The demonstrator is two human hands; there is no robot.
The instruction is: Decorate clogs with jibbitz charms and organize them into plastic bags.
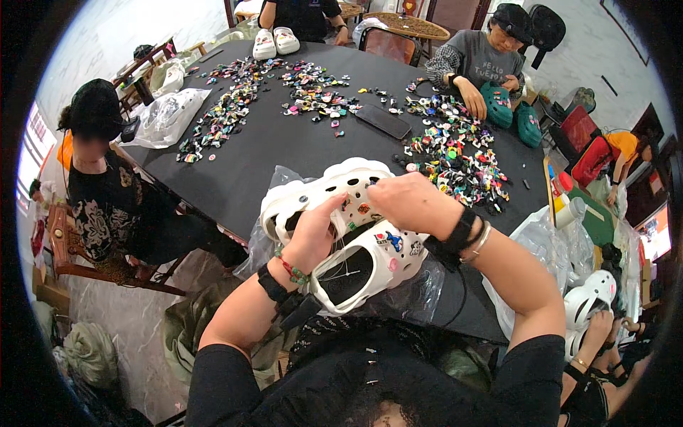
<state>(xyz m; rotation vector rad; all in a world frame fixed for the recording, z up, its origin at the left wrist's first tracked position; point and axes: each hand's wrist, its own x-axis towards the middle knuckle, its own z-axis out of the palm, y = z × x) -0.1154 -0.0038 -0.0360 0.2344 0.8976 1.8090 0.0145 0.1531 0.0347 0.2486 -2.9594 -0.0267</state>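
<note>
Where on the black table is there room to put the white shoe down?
Bare black table lies between the left charm pile and the right charm pile, just beyond the white clogs held in both hands. The right pile is crowded, and a dark phone lies farther back.

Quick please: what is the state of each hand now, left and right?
Left hand: closed, gripping the white clog.
Right hand: closed on the clog's top, fingertips pressing among its small charms.

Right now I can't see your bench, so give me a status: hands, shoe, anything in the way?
Left hand gripping white clog. Right hand pressing on its top, among the charms. Second white clog just behind. Charm pile beyond, clear.
</note>
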